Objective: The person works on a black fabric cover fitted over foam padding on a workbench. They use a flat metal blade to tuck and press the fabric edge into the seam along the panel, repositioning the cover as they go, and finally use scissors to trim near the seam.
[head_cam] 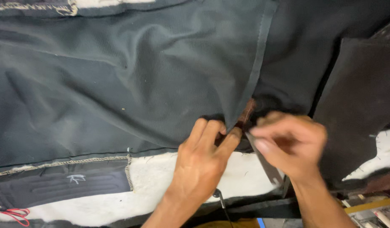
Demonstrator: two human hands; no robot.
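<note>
A large sheet of dark green-black fabric (119, 80) lies spread out, with a stitched seam strip (258, 63) running down to my hands. My left hand (203, 160) pinches the fabric edge at the lower end of that seam. My right hand (288, 143) is blurred and holds a thin flat metal blade (266, 164) that points down and right. A small brown piece (247, 113) shows between the fingertips of both hands; I cannot tell what it is.
White padding (152, 185) lies under the fabric along the near edge. A dark panel with a yellow stitched border (64, 179) sits at lower left, red wire (15, 213) beside it. A dark stiff panel (359, 101) stands at right. A black cord (220, 198) hangs below my left hand.
</note>
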